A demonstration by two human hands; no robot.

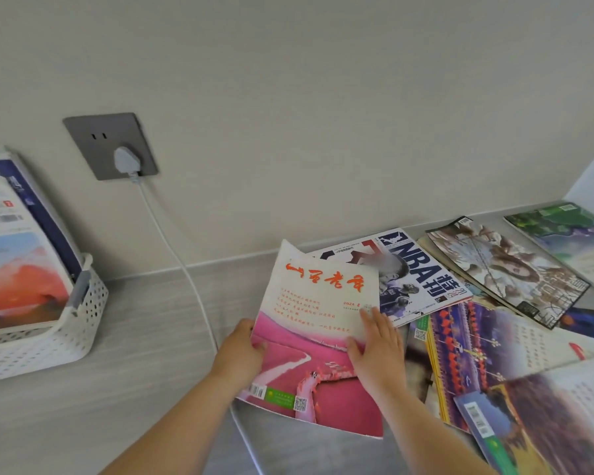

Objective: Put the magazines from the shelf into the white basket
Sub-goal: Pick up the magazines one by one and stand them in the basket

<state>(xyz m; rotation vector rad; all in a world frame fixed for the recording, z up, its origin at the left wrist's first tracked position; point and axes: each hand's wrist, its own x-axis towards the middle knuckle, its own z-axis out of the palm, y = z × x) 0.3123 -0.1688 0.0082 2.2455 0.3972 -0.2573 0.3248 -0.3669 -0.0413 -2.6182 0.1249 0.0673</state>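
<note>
Gripping the near-left edge of the pink magazine (306,323), the left hand (240,351) has its thumb on the cover, and the rest of its fingers are hidden behind the pages. The right hand (378,351) lies flat on the cover near the right edge, fingers (374,320) straight and spread, curled round nothing. The magazine is tilted up off the shelf (144,320), at about the middle of its front edge. Its far-right corner overlaps the NBA magazine (419,269). More loose magazines (508,272) lie overlapping towards the right end of the shelf. The white basket (83,323) stands at the left end, well apart, with several magazines (18,275) leaning upright inside. On the wall behind is a grey socket (93,138) with a plug (127,161); its white cable (172,248) runs down across the shelf and passes under the pink magazine.
</note>
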